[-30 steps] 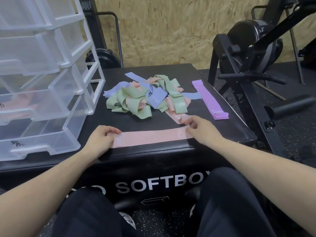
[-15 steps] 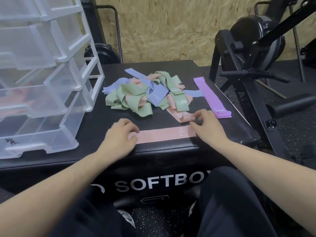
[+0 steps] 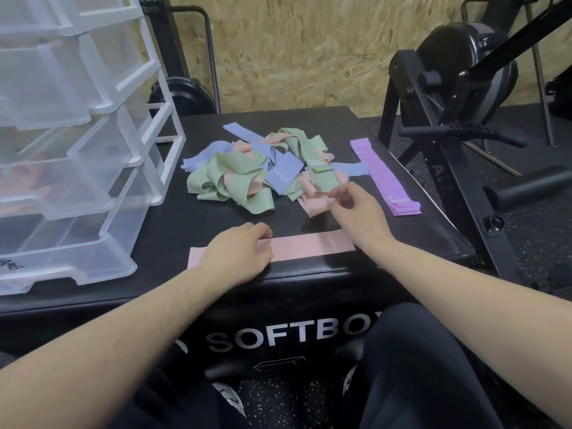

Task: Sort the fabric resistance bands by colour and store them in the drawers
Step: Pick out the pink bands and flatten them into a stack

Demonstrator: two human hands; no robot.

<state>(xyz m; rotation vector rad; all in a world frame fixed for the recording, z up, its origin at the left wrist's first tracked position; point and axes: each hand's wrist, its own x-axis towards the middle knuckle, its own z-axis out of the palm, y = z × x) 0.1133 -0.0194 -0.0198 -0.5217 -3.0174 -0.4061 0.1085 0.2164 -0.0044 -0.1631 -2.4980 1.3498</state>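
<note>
I use the black soft box point(image 3: 173, 218) as my landmark; its top fills the middle of my view and its front face reads "SOFTBO". On its left part stands the clear plastic drawer unit point(image 3: 71, 144), its drawers stacked, with a pinkish shape showing faintly through one of the middle drawers. Off the box's right side sits a black exercise machine point(image 3: 458, 97), and behind the box runs a chipboard wall point(image 3: 294, 48).

At the centre of the box top lies the tangled pile of bands point(image 3: 257, 174), green, blue and pink mixed, one blue piece marked "20". Toward the box's right edge the purple bands point(image 3: 387, 178) lie flat, stacked in a strip, apart from the pile. Along the box's near edge a pink band point(image 3: 297, 247) lies stretched flat.

My left hand point(image 3: 238, 252) rests on the left part of that pink band, fingers curled under and knuckles up, pressing it to the box. My right hand point(image 3: 356, 212) is just at the pile's near right edge, fingers loosely curled; motion blur keeps me from telling whether they pinch anything.
</note>
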